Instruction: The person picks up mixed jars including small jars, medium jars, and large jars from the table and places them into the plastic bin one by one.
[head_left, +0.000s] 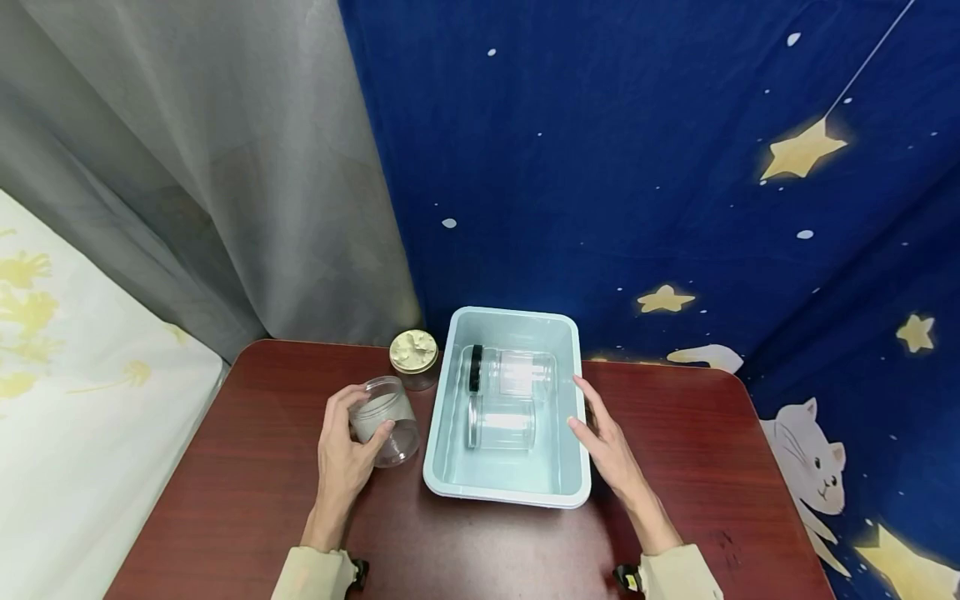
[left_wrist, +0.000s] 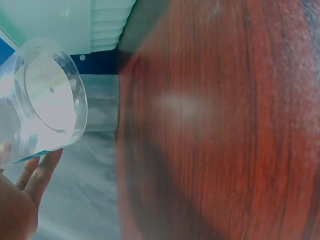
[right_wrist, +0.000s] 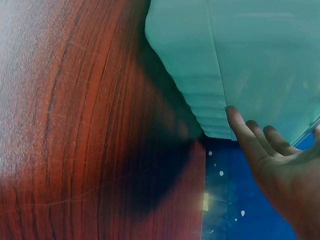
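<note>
My left hand (head_left: 347, 450) grips a clear plastic jar (head_left: 396, 442), thumb on one side and fingers on the other. The jar leans, and its open mouth with a screw thread shows at the top in the head view. In the left wrist view the round base of the jar (left_wrist: 50, 95) is raised off the table. My right hand (head_left: 611, 454) holds the right side of a pale blue bin (head_left: 510, 492), thumb over the rim and fingers along the outer wall (right_wrist: 265, 65). Inside lie two clear jars on their sides, one with a black lid (head_left: 476, 368), the other jar (head_left: 504, 423) nearer me.
A jar with a gold lid (head_left: 413, 352) stands upright left of the bin, close to the back edge. The dark red wooden table (head_left: 690, 433) has rounded back corners. Behind it hang a grey curtain (head_left: 322, 208) and a blue starry curtain (head_left: 600, 167).
</note>
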